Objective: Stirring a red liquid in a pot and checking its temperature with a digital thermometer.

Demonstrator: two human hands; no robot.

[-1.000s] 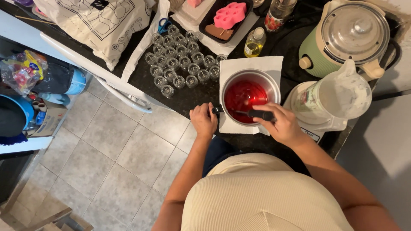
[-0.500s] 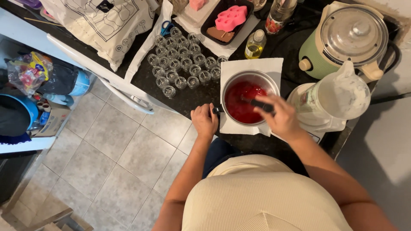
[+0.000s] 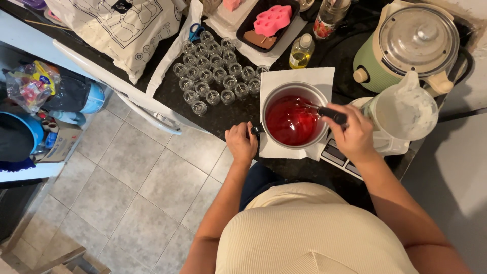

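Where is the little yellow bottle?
In the head view, the yellow bottle stands on the dark counter, just behind the pot of red liquid, between the cluster of small glass jars and the green cooker.

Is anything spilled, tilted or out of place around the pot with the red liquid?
Nothing stands out. The pot sits level on white paper, red liquid inside only. The left hand holds its handle; the right hand holds a dark-handled tool. The small glass jars stand upright.

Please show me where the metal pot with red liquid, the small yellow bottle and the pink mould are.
metal pot (image 3: 284, 93): head view, on its upper left rim.
small yellow bottle (image 3: 301, 53): head view, on its body.
pink mould (image 3: 273, 19): head view, on its top face.
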